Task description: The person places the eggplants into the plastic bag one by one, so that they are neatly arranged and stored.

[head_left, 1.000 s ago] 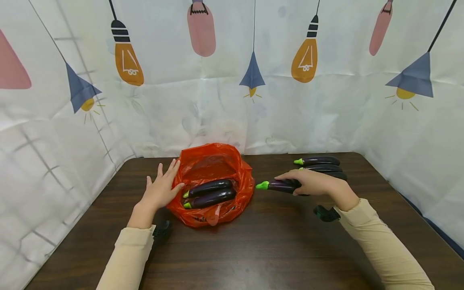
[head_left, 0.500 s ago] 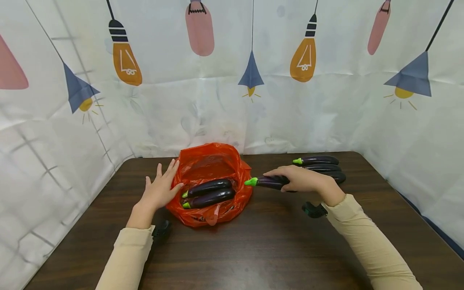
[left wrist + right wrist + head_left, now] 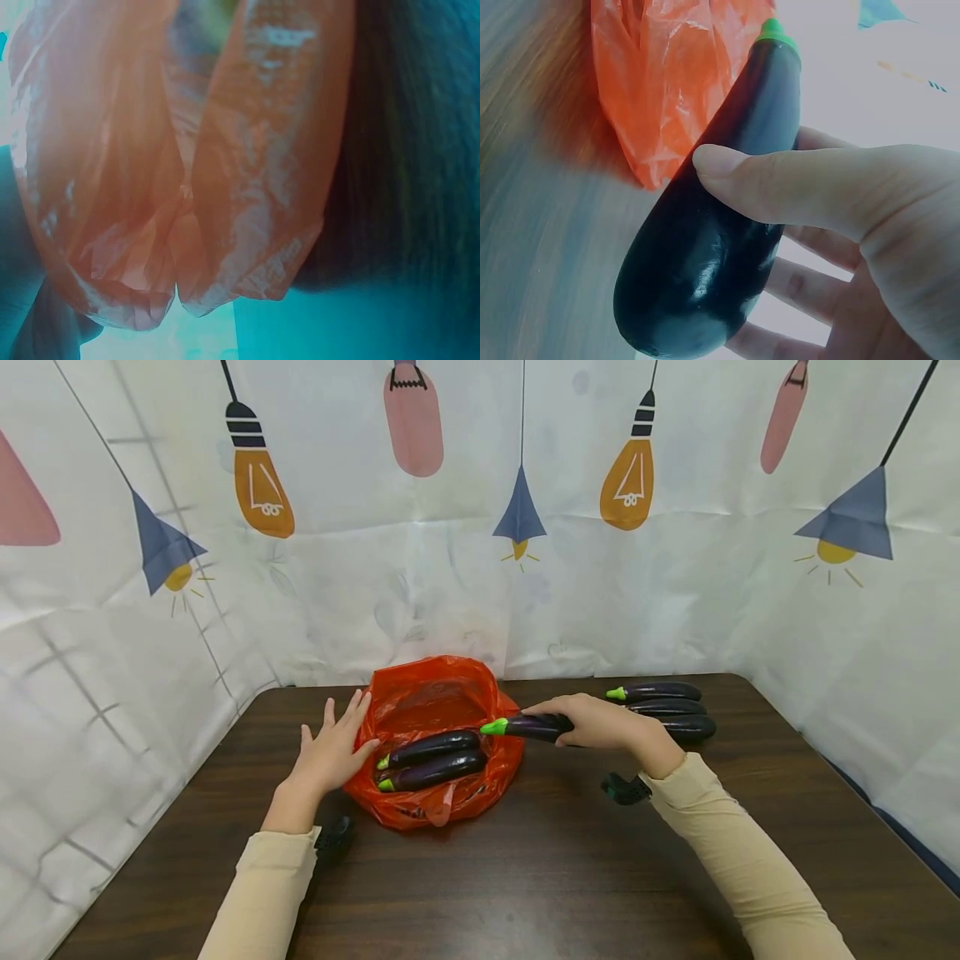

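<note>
Centre-right: right hand [image 3: 600, 725] grips eggplant [image 3: 528, 727], tip at rim of red bag [image 3: 508, 758]; centre-left: left hand [image 3: 330, 758], fingers spread, against bag's edge.

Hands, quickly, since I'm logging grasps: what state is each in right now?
Left hand: open, fingers spread at the red bag's edge.
Right hand: holding an eggplant.

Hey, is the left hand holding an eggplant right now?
No, the left hand has its fingers spread at the edge of the red bag, while the right hand holds an eggplant.
</note>
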The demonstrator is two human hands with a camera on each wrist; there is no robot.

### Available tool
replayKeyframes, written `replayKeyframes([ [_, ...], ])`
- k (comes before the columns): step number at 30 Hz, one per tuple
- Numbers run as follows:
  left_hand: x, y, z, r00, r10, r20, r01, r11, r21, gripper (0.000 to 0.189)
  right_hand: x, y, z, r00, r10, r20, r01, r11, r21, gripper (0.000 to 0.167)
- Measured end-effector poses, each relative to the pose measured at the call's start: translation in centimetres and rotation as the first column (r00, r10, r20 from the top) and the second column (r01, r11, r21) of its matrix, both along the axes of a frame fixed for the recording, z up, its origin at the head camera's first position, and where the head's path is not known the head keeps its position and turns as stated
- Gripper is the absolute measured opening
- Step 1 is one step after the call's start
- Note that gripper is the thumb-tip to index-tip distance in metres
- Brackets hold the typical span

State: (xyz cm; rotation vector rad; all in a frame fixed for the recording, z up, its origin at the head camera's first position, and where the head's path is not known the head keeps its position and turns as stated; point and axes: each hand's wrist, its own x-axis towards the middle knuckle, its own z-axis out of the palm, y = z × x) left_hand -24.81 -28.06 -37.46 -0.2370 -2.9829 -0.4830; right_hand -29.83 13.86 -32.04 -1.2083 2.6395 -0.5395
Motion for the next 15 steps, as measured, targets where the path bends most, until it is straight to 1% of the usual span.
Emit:
replayKeyframes([
  [4,0.0,0.0,-0.1,1.000,-0.003,-0.010,0.003,1.000,-0.005,0.084,-0.3,-0.6,0.0,1.000,0.001,-0.006,-0.001,1.000,-0.019,0.064],
  [8,-0.1,0.1,-0.2,1.000,-0.015,-0.019,0.014,1.000,-0.006,0.083,-0.7,-1.3,0.0,1.000,-0.006,-0.004,0.005,0.998,-0.059,0.062],
  [15,-0.1,0.0,-0.2,1.000,-0.012,-0.007,0.012,1.000,-0.004,0.084,-1.3,-2.4,-0.1,1.000,-0.006,0.009,0.007,0.994,-0.111,0.059],
])
